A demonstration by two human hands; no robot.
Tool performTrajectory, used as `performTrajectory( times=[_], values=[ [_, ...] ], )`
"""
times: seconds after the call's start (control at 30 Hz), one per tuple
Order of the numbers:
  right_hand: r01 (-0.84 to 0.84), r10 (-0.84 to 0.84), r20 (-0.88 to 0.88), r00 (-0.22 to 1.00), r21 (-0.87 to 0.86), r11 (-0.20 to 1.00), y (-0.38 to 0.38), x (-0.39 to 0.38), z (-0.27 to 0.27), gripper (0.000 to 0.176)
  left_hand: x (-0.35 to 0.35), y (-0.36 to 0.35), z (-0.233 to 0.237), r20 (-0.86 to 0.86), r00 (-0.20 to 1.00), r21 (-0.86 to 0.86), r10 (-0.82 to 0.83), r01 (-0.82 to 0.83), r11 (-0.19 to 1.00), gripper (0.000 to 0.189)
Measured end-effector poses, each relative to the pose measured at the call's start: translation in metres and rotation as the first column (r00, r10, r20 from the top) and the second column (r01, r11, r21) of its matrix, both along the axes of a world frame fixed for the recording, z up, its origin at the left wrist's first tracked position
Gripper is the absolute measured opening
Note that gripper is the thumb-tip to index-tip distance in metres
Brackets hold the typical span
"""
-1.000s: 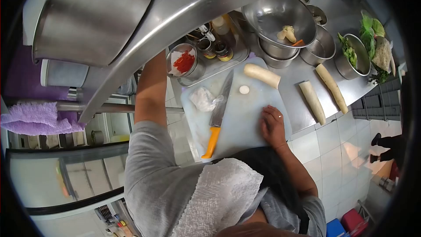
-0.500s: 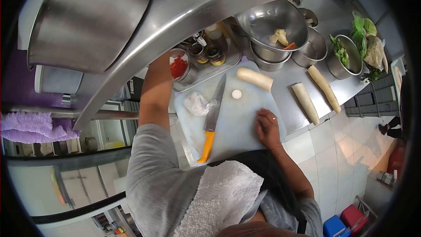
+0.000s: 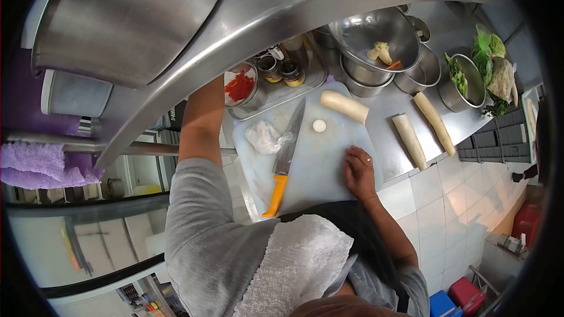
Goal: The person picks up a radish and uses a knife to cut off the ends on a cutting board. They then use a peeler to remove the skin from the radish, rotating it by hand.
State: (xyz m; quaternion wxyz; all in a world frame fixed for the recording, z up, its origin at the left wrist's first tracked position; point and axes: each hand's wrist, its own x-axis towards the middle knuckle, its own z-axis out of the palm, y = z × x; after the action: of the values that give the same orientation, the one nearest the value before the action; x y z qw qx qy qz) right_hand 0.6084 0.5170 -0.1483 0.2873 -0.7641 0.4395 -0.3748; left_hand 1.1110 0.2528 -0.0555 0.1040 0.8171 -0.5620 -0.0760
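My right hand (image 3: 359, 171) rests on the right side of the cutting board (image 3: 329, 167), its fingers curled in with nothing visible in them. My left forearm (image 3: 202, 120) reaches up beneath the steel shelf, where the hand itself is hidden. A knife (image 3: 289, 152) with a yellow handle lies on the board, blade pointing away from me. Left of the blade sits a knotted clear plastic bag (image 3: 262, 137) with whitish contents. At the far side lies a thick pale root piece (image 3: 344, 106), like daikon, and nearer is a round white slice (image 3: 319, 125).
A container of red shreds (image 3: 239, 86) stands beside my left forearm. Two long pale roots (image 3: 409, 141) lie right of the board. Behind are a steel bowl (image 3: 358, 32) with root pieces and a pot of greens (image 3: 464, 85). The steel shelf (image 3: 264, 17) overhangs the counter.
My left forearm has shifted slightly left, and more of the container of red shreds shows. The view has tilted a little. My right hand and the knife stay in place.
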Motion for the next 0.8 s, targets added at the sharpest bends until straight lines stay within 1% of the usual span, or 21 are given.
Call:
performTrajectory(
  times=[0.13,0.2,0.27,0.3,0.37,0.5,0.6,0.67,0.7,0.73,0.77,0.8],
  values=[
    [0.006,-0.006,0.002,1.0,-0.014,1.0,0.0,0.001,0.0,0.021,-0.009,-0.001,-0.009,0.266,0.963,-0.09,-0.037,0.063,0.994,0.047],
    [0.01,-0.01,0.007,1.0,-0.015,1.0,-0.001,0.001,0.0,0.021,-0.012,0.002,-0.009,0.381,0.923,-0.138,-0.058,0.119,0.983,0.046],
    [0.017,-0.016,0.012,1.0,-0.014,1.0,0.0,0.002,0.001,0.02,-0.015,0.003,-0.009,0.461,0.884,-0.173,-0.078,0.176,0.969,0.046],
    [0.018,-0.018,0.013,1.0,-0.011,1.0,0.0,0.002,0.002,0.02,-0.017,0.003,-0.009,0.48,0.873,-0.187,-0.081,0.193,0.963,0.045],
    [0.017,-0.017,0.012,1.0,-0.02,1.0,-0.001,0.001,0.002,0.02,-0.022,0.001,-0.013,0.483,0.874,-0.198,-0.06,0.175,0.964,0.045],
    [0.004,-0.003,0.011,1.0,-0.01,1.0,-0.001,0.0,0.0,0.02,-0.035,-0.007,-0.018,0.366,0.928,-0.183,0.073,-0.005,0.983,0.044],
    [0.003,-0.003,0.013,1.0,-0.017,1.0,0.0,0.0,-0.001,0.02,-0.061,0.019,0.016,0.403,0.915,-0.188,-0.003,0.086,0.978,0.042],
    [-0.001,0.001,0.02,1.0,-0.026,1.0,-0.001,-0.001,-0.002,0.019,-0.048,0.014,-0.003,0.327,0.944,-0.224,0.043,0.033,0.974,0.044],
    [-0.001,0.002,0.025,1.0,-0.029,1.0,0.0,0.0,-0.002,0.019,-0.034,0.0,0.0,0.15,0.986,-0.125,0.072,-0.053,0.991,0.043],
    [-0.001,0.002,0.028,1.0,-0.031,1.0,0.0,0.0,-0.002,0.019,-0.025,-0.011,0.012,-0.01,0.99,-0.014,0.139,-0.139,0.99,0.043],
    [0.001,0.0,0.029,1.0,-0.03,1.0,0.0,0.0,-0.003,0.019,-0.032,-0.022,0.073,-0.284,0.92,0.246,0.271,-0.203,0.948,0.04],
    [0.004,-0.004,0.029,1.0,-0.028,1.0,0.0,0.0,-0.003,0.019,-0.038,-0.019,0.081,-0.359,0.88,0.282,0.312,-0.217,0.935,0.037]
  ],
)
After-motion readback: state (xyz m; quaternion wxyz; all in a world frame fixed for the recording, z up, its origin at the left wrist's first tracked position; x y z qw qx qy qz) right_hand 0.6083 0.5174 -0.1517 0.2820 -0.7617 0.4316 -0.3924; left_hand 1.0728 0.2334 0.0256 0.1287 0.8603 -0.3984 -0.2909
